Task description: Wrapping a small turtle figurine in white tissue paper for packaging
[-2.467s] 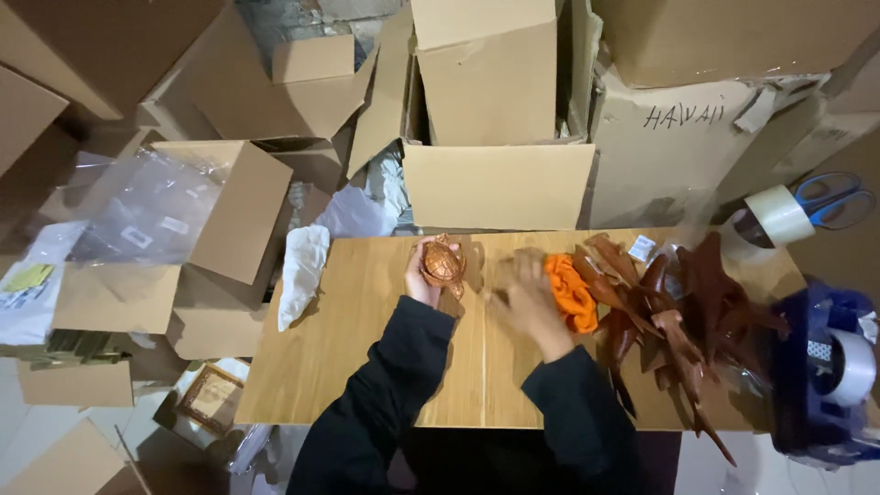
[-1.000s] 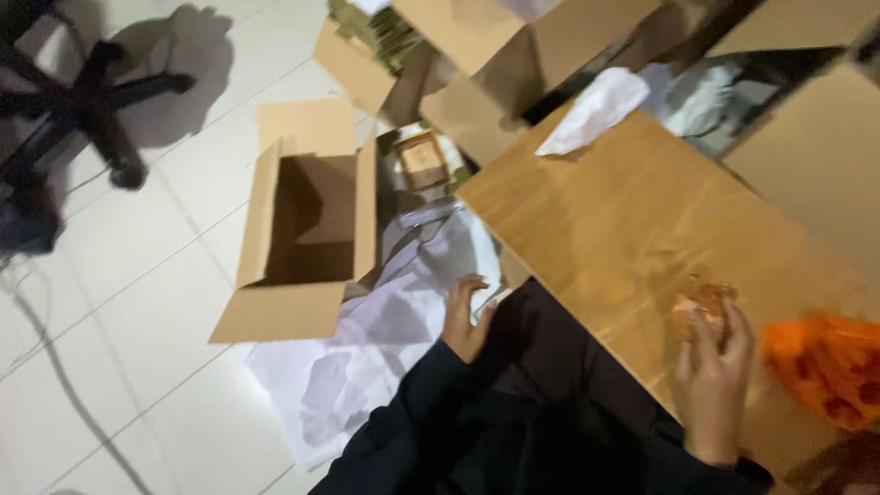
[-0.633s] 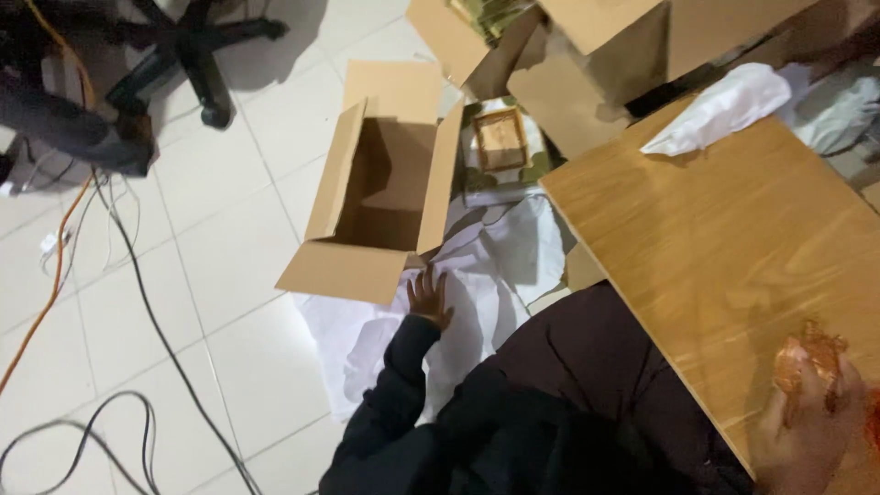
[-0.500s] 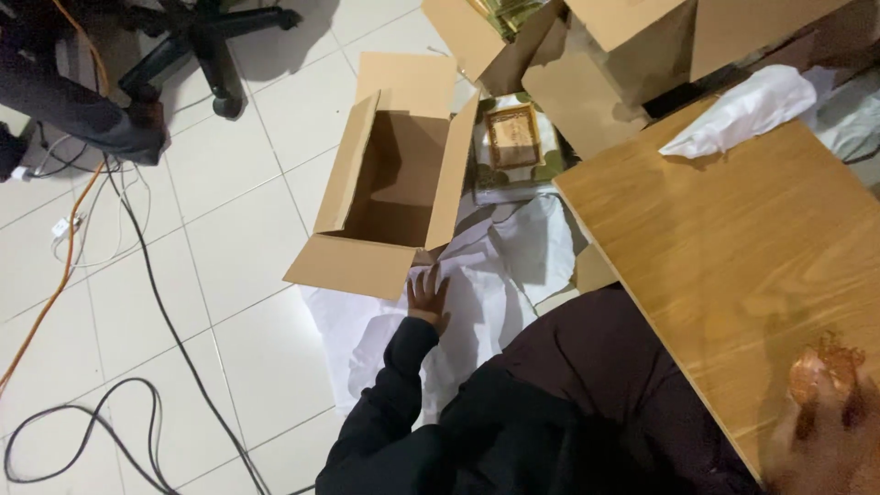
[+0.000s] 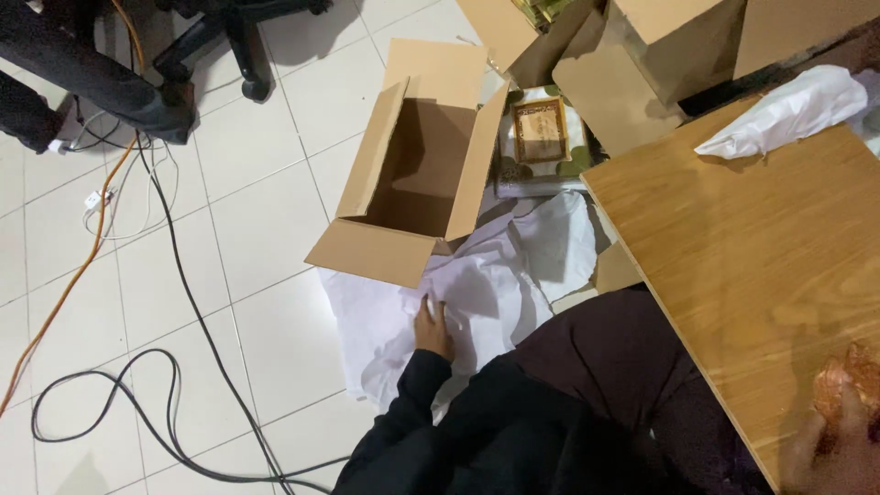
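Left hand (image 5: 431,327) lay flat, fingers loose, on the white paper (image 5: 477,293) on the floor, beside the open box (image 5: 412,183). Right hand (image 5: 839,431) gripped a coppery object (image 5: 848,380) at the bench (image 5: 761,247) edge.

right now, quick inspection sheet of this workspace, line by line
surface: wooden table at right, mostly bare; white tiled floor beside it
job's things: white paper sheets crumpled on the floor; small shiny orange-brown object on the table edge
clutter: open, seemingly empty cardboard box on its side; white plastic bag on the table; small framed item on the floor
grippers: left hand rests on the paper; right hand grips the shiny object
cables: black cable looping over the floor; orange cable alongside it
surroundings: more cardboard boxes at top; office chair base top left
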